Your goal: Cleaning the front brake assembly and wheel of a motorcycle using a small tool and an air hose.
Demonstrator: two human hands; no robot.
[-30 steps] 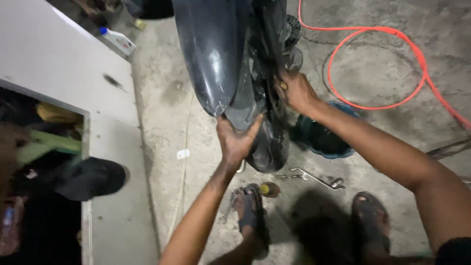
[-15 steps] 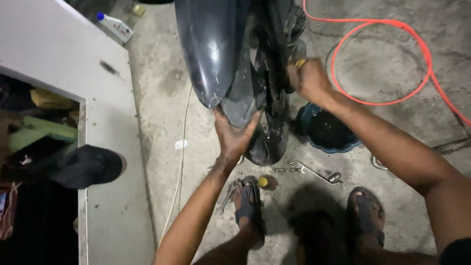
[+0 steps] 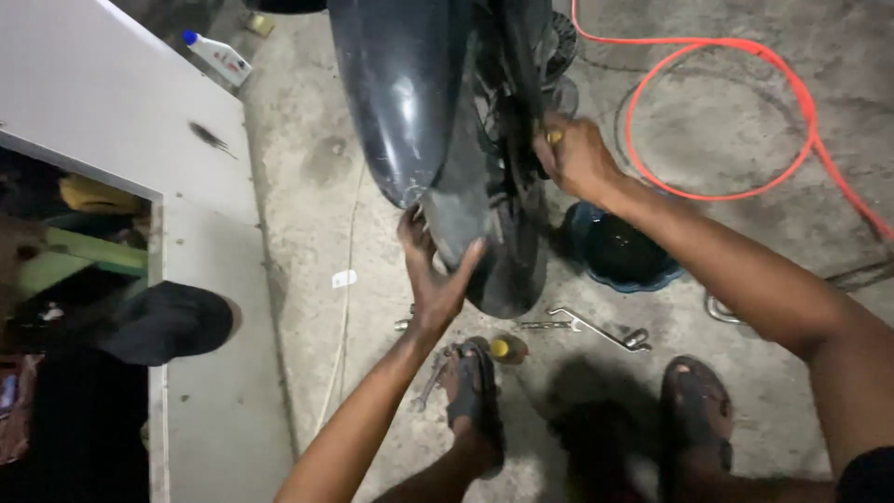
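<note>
The dark mudguard (image 3: 400, 102) of the motorcycle runs with its long axis from the top of the view down toward the person, and its lower tip points at the left hand (image 3: 433, 270). This hand comes from below with the forearm nearly straight, palm up against the lower edge of the mudguard, fingers spread around it. Just right of it is the black tyre (image 3: 507, 261). The right hand (image 3: 577, 154) reaches in from the right with the elbow bent, closed in a fist on a yellow-handled tool (image 3: 553, 137) at the wheel side. Below this hand stands a dark blue bowl (image 3: 619, 251). Near the left wrist, on the concrete floor (image 3: 307, 233), lies a metal wrench (image 3: 596, 328).
</note>
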